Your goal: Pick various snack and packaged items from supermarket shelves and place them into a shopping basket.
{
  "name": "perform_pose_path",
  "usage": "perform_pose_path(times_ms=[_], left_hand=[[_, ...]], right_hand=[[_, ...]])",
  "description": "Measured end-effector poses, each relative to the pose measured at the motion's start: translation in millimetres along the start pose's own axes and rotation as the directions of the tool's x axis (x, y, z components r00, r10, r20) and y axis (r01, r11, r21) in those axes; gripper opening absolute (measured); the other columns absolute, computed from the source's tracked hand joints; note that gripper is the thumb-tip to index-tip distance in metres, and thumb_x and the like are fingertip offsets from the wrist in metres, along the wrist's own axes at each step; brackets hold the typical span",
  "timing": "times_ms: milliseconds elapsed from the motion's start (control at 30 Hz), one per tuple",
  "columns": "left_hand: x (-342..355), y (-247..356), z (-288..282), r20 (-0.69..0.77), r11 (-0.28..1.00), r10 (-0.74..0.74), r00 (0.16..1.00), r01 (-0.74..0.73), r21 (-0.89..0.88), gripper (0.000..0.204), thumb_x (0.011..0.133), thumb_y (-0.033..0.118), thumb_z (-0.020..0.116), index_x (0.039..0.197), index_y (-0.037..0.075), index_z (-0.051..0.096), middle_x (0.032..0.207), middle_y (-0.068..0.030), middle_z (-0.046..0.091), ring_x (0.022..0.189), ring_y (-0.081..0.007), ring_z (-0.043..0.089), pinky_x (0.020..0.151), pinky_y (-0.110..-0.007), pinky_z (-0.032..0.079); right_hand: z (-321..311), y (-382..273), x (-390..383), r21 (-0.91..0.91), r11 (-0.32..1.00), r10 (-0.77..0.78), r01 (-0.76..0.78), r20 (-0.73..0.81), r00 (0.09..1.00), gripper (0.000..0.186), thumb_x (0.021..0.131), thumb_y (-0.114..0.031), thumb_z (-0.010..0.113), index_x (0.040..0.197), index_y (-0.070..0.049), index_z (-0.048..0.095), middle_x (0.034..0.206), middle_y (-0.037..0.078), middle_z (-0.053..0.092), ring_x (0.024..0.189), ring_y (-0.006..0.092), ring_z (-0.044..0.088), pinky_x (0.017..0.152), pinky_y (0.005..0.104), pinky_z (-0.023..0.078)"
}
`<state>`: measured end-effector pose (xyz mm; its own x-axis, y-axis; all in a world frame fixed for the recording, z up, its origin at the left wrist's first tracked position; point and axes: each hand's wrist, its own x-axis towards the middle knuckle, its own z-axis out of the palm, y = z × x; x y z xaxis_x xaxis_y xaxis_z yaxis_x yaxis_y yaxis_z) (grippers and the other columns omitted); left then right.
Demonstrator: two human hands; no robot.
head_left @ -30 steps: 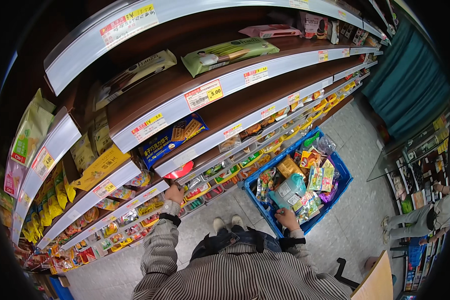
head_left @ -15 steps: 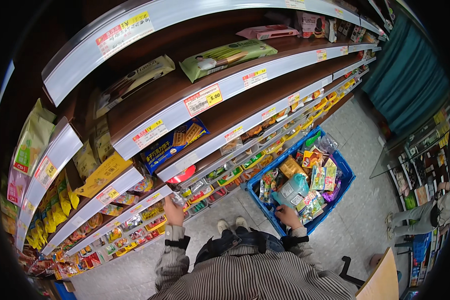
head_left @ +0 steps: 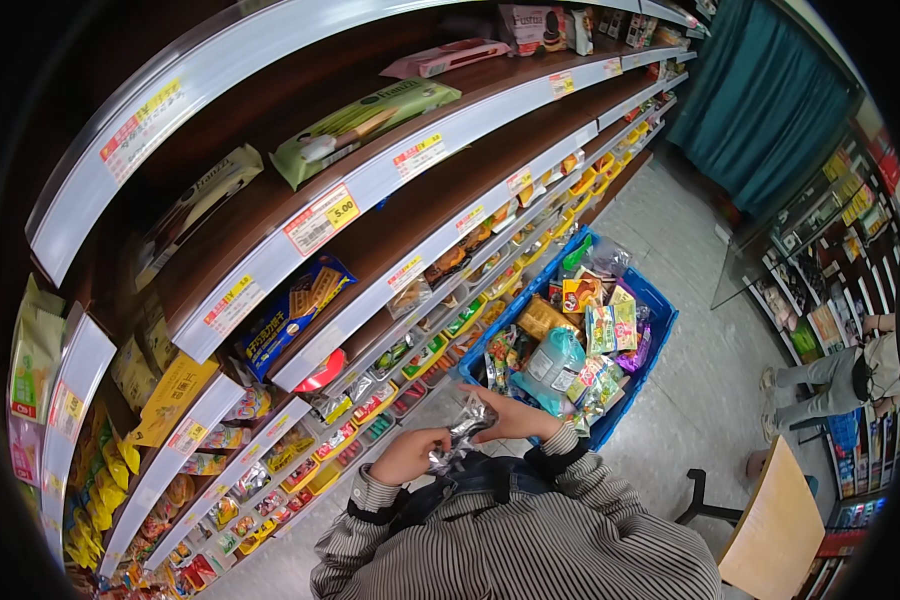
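Note:
In front of my waist, my left hand [head_left: 408,457] and my right hand [head_left: 515,416] are both closed on a crinkled, shiny silver packet [head_left: 460,440]. My fingers cover parts of it, and its contents cannot be made out. Just beyond my right hand, a blue plastic crate [head_left: 642,385] stands on the floor, heaped with colourful snack packets [head_left: 610,325]. Among them are a clear package with a teal top [head_left: 553,362] and a golden-brown pack [head_left: 545,318].
Long shelves [head_left: 370,290] curve along the left, with a green snack pack [head_left: 365,130], a blue biscuit pack [head_left: 295,310] and low rows of small packets. A wooden board [head_left: 775,520] is at the lower right. Another person [head_left: 820,385] stands far right, near a teal curtain [head_left: 765,110].
My left hand has come away from the low shelf edge with the silver packet. My right hand has left the crate and joined it on the packet. The view has shifted right.

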<state>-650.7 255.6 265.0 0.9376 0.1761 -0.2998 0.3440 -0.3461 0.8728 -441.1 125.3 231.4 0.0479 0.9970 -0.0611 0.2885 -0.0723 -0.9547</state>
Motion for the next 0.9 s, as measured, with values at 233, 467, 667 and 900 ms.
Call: perform_pose_path(times_ms=[233, 467, 667, 900], left_hand=[[6, -31, 14, -0.417, 0.981, 0.190, 0.889, -0.156, 0.115, 0.023, 0.077, -0.002, 0.052, 0.099, 0.003, 0.054, 0.089, -0.0152, 0.059, 0.086, -0.0324, 0.059, 0.073, -0.036, 0.046], [-25, -75, 12, -0.430, 0.997, -0.072, 0.900, 0.052, -0.059, 0.024, 0.080, 0.003, 0.056, 0.104, 0.002, 0.054, 0.097, -0.0119, 0.061, 0.088, -0.0248, 0.061, 0.074, -0.033, 0.047], [-39, -86, 18, -0.499, 0.982, -0.158, 0.852, 0.084, -0.168, 0.021, 0.083, 0.004, 0.057, 0.103, 0.002, 0.054, 0.094, -0.0079, 0.063, 0.087, -0.0181, 0.061, 0.070, -0.029, 0.048], [-44, -76, 21, -0.533, 0.977, -0.170, 0.829, 0.071, -0.202, 0.019, 0.084, 0.007, 0.057, 0.102, 0.002, 0.055, 0.091, -0.0086, 0.063, 0.087, -0.0183, 0.062, 0.071, -0.029, 0.048]], right_hand=[[-16, 12, -14, 0.181, 0.979, 0.130, -0.093, -0.201, 0.971, 0.035, 0.075, -0.007, 0.074, 0.106, -0.001, 0.058, 0.092, 0.002, 0.063, 0.083, 0.0061, 0.054, 0.075, 0.0247, 0.046], [-56, 16, -16, -0.372, 0.910, -0.089, -0.184, -0.609, 0.788, 0.025, 0.075, -0.002, 0.062, 0.100, -0.003, 0.061, 0.098, 0.017, 0.062, 0.087, 0.0377, 0.055, 0.076, 0.0426, 0.044], [-74, 41, 10, -0.761, 0.555, -0.164, -0.337, -0.498, 0.852, 0.027, 0.067, -0.001, 0.056, 0.086, -0.014, 0.071, 0.088, 0.005, 0.062, 0.090, 0.0257, 0.051, 0.079, 0.0376, 0.040], [-35, 159, 38, -0.820, 0.120, 0.168, -0.559, -0.538, 0.826, 0.017, 0.074, -0.019, 0.059, 0.082, -0.008, 0.069, 0.088, 0.009, 0.066, 0.094, 0.0265, 0.060, 0.085, 0.0420, 0.042]])
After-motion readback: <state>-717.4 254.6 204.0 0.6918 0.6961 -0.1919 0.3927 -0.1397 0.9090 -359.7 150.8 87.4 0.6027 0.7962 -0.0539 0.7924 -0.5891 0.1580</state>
